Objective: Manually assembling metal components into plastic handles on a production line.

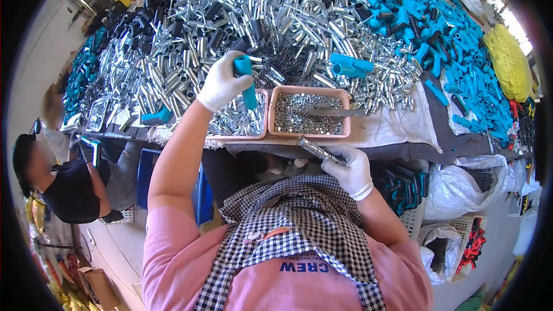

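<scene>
My left hand (219, 87), in a white glove, is closed around a teal plastic handle piece (249, 95) with an open, hollow top end. It holds the piece up over a pink tray of slim shiny metal parts (236, 118). Nearer my body, my right hand (352, 174), also gloved, grips a ridged metal cylinder (314, 149) that points up and left. This cylinder is just in front of a second pink tray (310, 135), which is filled with small metal bits. A flat metal strip (337, 112) lies across that tray's right side.
A large heap of metal tubes (196, 40) covers the table. Teal plastic housings (426, 23) are piled at the right, beside a yellow sack (510, 60). White sacks (466, 190) stand on the floor at right. A co-worker (75, 187) sits at the left, holding a teal-and-metal part.
</scene>
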Demonstrator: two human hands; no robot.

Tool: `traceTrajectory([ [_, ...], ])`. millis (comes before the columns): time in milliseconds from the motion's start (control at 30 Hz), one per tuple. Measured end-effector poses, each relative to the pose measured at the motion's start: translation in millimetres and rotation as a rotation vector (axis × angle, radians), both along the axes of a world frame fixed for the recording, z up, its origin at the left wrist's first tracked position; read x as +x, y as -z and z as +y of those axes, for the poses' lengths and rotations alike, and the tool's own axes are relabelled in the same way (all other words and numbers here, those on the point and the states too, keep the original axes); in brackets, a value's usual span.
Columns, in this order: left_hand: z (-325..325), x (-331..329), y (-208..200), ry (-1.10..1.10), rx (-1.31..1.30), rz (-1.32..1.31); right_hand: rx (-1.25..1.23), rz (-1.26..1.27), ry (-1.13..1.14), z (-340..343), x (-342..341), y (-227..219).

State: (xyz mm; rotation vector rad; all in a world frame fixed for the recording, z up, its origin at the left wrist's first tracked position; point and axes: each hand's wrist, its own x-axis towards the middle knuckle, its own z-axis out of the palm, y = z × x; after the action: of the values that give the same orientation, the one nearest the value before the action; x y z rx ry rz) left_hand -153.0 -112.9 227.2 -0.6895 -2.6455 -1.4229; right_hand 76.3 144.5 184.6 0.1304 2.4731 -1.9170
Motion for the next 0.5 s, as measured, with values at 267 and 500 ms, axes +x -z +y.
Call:
traceTrajectory([
  [267,-53,70,35,0.206,0.402,-0.397,0.174,0.098,-0.052,-9,-14,31],
  [500,-55,112,62,0.348,0.696,-0.572,0.243,0.156,-0.104,-13,-14,25],
])
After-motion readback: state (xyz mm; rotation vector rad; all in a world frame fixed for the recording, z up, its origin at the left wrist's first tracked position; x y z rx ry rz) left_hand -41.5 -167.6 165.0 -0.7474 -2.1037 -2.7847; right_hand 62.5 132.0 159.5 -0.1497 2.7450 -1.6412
